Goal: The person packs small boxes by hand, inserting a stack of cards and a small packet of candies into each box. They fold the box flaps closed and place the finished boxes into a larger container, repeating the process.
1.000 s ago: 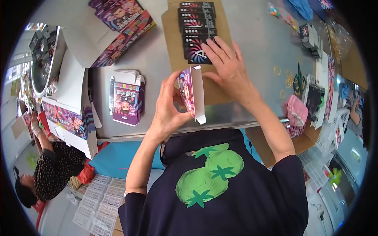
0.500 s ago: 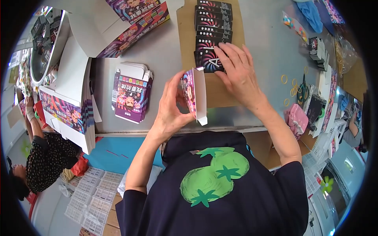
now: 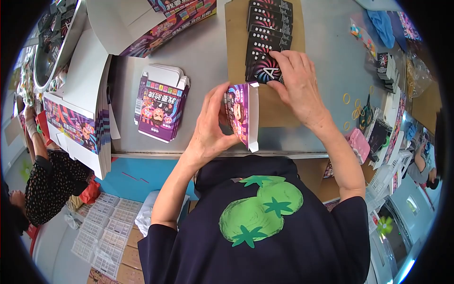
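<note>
An open purple printed box (image 3: 240, 113) is held upright in my left hand (image 3: 211, 124), its white open side facing right. My right hand (image 3: 301, 87) pinches the nearest black card pack (image 3: 268, 70), marked with an "A", at the bottom of an overlapping row of black packs (image 3: 268, 28). The row lies on a brown cardboard sheet (image 3: 279, 106) on the metal table (image 3: 198, 61). Left of my left hand sits a stack of flattened purple boxes (image 3: 161, 106).
Large printed cartons (image 3: 78, 125) stand at the left, beside a tub of black packs (image 3: 54, 45). Yellow rubber bands (image 3: 346, 99), scissors (image 3: 366, 112) and a pink cloth bundle (image 3: 358, 143) lie at the right. Another person (image 3: 52, 187) is at the far left.
The view has shifted, moving the table items a little. My right thumb and fingers have closed on the nearest black pack, which now sits slightly tilted. My left hand keeps hold of the box.
</note>
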`<state>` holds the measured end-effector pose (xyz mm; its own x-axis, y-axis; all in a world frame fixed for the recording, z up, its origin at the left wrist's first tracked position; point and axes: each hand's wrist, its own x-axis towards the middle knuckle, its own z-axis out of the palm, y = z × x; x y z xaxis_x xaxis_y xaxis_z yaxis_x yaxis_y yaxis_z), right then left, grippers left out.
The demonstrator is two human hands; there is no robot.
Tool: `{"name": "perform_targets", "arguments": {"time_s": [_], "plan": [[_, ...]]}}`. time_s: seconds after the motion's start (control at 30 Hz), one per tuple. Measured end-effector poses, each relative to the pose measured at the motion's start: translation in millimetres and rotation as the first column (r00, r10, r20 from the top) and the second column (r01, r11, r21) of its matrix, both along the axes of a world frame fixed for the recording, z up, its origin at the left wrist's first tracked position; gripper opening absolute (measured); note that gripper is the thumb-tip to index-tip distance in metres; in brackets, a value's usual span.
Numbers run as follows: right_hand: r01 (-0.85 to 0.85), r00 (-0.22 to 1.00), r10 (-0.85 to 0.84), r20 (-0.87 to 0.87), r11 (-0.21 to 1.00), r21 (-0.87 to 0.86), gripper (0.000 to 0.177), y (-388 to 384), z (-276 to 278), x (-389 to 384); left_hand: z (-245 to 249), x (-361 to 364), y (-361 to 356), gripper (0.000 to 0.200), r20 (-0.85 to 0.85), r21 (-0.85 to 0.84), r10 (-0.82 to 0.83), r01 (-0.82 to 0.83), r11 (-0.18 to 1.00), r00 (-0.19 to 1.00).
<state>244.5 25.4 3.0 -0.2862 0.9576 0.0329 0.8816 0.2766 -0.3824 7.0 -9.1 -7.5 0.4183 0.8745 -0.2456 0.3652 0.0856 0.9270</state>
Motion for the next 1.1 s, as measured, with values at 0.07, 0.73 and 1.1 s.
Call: {"name": "perform_targets", "arguments": {"time_s": [0.07,0.73,1.1], "plan": [[0.033,0.999,-0.033,-0.008,0.999,-0.024,0.062,3,5,-4,2,0,0,0.106,-0.031,0.006,-0.012,0.012,1.0,0.999],[0.048,0.989,-0.05,-0.14,0.999,-0.023,0.042,-7,4,-5,8,-11,3,0.101,0.118,-0.074,0.09,-0.082,0.994,0.989],[0.041,0.999,-0.041,0.006,0.999,-0.013,0.056,-11,2,-8,-5,-12,-1,0.101,0.088,0.041,0.052,-0.056,0.998,0.995]]}}
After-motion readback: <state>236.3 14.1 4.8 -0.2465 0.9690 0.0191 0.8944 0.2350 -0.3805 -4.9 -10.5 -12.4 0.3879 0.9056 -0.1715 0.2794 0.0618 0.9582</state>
